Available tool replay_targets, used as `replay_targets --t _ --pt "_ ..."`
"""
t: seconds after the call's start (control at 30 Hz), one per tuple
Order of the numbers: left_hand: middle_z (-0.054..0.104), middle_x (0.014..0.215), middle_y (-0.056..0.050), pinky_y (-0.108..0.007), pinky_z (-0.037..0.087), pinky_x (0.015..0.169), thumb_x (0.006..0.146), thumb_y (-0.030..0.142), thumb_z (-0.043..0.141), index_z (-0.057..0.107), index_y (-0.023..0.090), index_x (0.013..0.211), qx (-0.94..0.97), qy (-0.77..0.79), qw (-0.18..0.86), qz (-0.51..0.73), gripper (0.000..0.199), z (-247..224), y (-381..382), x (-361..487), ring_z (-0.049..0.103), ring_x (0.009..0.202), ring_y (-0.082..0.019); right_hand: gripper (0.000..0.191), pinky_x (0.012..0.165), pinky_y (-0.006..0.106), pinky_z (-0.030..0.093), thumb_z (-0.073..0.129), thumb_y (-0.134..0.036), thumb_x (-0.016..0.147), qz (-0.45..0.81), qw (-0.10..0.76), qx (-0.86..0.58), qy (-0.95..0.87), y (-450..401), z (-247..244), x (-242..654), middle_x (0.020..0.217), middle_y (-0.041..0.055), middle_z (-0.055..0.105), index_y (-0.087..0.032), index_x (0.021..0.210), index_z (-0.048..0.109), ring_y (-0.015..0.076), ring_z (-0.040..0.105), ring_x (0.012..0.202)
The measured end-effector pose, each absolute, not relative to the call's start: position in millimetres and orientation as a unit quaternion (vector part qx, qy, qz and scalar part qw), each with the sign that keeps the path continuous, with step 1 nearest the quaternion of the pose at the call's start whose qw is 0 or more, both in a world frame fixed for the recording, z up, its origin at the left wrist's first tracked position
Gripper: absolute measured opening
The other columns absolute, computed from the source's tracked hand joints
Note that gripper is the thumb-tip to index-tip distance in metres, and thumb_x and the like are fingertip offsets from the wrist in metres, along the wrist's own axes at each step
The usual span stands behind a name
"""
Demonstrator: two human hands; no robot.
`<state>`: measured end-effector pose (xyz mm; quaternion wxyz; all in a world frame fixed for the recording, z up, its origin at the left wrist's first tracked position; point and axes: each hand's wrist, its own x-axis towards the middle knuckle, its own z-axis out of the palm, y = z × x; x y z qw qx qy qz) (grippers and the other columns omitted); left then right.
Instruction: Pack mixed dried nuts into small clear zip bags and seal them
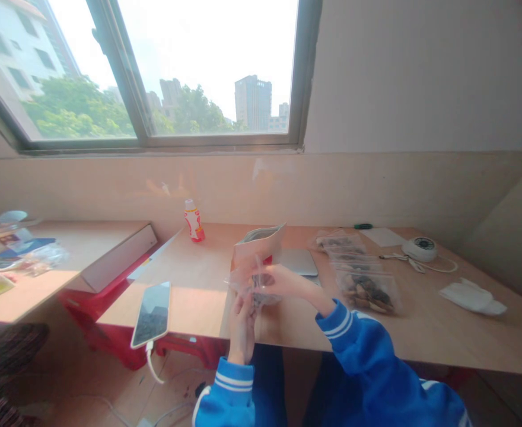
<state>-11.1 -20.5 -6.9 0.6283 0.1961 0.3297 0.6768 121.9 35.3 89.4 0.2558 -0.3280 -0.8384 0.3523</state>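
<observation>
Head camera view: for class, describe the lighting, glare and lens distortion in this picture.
In the head view, the grey-framed window glares white; sunlight lays a bright patch on the pale wooden desk; the wide lens tilts the window and bends the desk edge; the clear plastic bag looks slightly soft.

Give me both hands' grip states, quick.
Left hand: closed, holding the clear bag.
Right hand: closed, holding the clear bag.
</observation>
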Motion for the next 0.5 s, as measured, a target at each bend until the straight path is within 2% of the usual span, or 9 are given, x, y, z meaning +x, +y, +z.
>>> replay_targets --t 0.17,0.27,0.5 --pt "0.065 0.118 -0.009 -0.036 0.051 0.088 0.074 0.024 0.071 0.066 0.020 0.105 0.151 0.298 0.655 0.678 0.032 0 -23 -10 0.063 0.103 -0.022 0.020 0.074 0.028 0.052 0.061 -0.019 0.079 0.397 0.311 -0.328 -0.799 39 82 127 0.093 0.0052 0.071 -0.016 0.098 0.064 0.0182 0.066 0.084" --pt "0.066 0.115 -0.007 -0.038 0.050 0.091 0.075 0.023 0.071 0.064 0.022 0.105 0.161 0.282 0.661 0.676 0.031 -2 -23 -9 0.063 0.102 -0.021 0.023 0.077 0.029 0.052 0.063 -0.024 0.079 0.385 0.287 -0.333 -0.812 40 78 129 0.096 0.0063 0.071 -0.016 0.100 0.064 0.0190 0.066 0.086" --pt "0.069 0.103 -0.006 -0.039 0.048 0.090 0.069 0.027 0.076 0.065 0.020 0.101 0.166 0.288 0.650 0.684 0.034 -9 -20 -9 0.064 0.092 -0.020 0.027 0.079 0.030 0.050 0.064 -0.022 0.078 0.319 0.259 -0.340 -0.846 38 80 127 0.102 0.0069 0.070 -0.016 0.104 0.065 0.0205 0.065 0.089"
